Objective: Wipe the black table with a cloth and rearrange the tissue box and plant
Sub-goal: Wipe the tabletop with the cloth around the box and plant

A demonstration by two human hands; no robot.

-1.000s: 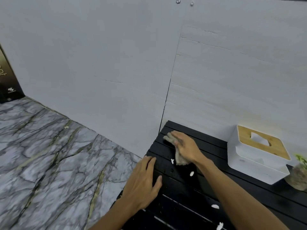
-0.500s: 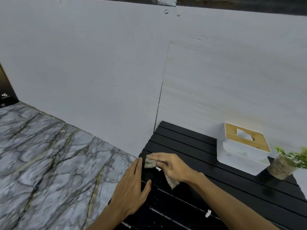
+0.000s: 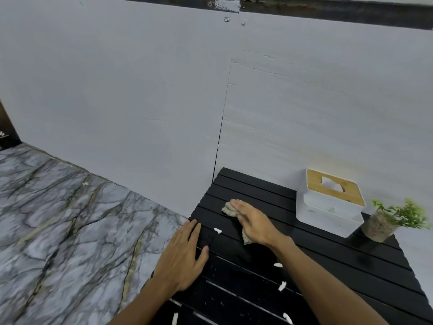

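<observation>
A black slatted table stands against the white wall. My right hand presses a crumpled grey-beige cloth flat on the table's far-left part. My left hand lies palm down on the table's left edge, fingers apart, holding nothing. A white tissue box with a wooden lid sits at the back right. Just right of it stands a small green plant in a glass pot.
Several white scraps lie scattered on the table, one between my hands. Marble-patterned floor spreads to the left. The white wall runs right behind the table.
My right hand slid the cloth toward the table's left edge, then back away from it toward the wall. My left hand stayed on the edge. The camera tilted up.
</observation>
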